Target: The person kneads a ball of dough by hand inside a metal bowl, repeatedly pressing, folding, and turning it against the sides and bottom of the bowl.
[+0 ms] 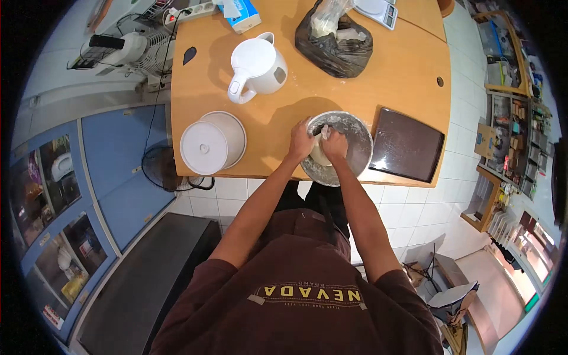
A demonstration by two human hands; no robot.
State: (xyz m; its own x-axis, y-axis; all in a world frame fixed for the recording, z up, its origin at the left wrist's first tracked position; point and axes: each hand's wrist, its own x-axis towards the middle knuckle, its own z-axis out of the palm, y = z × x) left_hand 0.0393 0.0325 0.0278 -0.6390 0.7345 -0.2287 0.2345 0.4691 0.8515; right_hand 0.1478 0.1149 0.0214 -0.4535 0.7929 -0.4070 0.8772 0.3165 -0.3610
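Note:
A round metal bowl (pixel 358 151), its inside smeared with white flour, stands at the table's front edge. Pale dough (pixel 320 155) lies in its left part. My left hand (pixel 302 141) is at the bowl's left rim, fingers curled over it. Inside the bowl my right hand (pixel 335 145) is closed on the dough, some of which sticks up by the fingers. To the right of the bowl lies a dark rectangular tray (pixel 408 144) with a light dusting on it.
On the wooden table (pixel 290 109) are a white kettle (pixel 257 62), a white lidded container (pixel 204 145), a black plastic bag (pixel 340 53), a kitchen scale (pixel 378 10) and a blue-white box (pixel 241 15). A fan (pixel 133 50) stands at the left.

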